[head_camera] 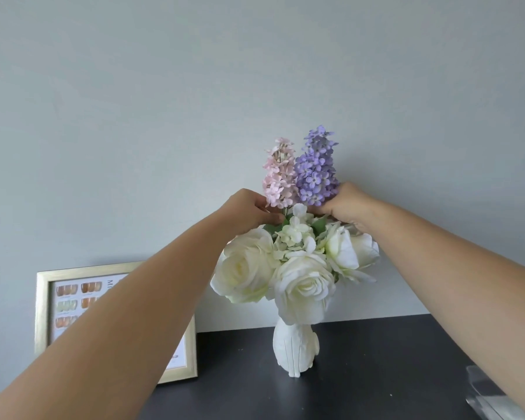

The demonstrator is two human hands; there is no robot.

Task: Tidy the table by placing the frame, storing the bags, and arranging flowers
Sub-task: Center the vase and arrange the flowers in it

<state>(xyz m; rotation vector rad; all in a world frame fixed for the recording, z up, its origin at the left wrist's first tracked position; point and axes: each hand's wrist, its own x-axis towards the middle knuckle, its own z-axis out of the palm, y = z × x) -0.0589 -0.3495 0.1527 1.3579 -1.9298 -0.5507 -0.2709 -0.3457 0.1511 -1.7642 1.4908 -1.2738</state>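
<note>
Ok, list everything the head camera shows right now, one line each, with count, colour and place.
vase: one, white, standing on the table, centre.
roses: about four, cream-white, in the vase.
small white blossoms: one cluster, above the roses.
pink flower spike: one, upright at the back of the bouquet.
purple flower spike: one, right beside the pink one.
frame: one, gold, standing at left against the wall.
clear plastic item: one, transparent, right edge, unidentifiable.
table: one, dark.
wall: pale grey.
left hand: at the pink spike's base.
right hand: at the purple spike's base.
</note>
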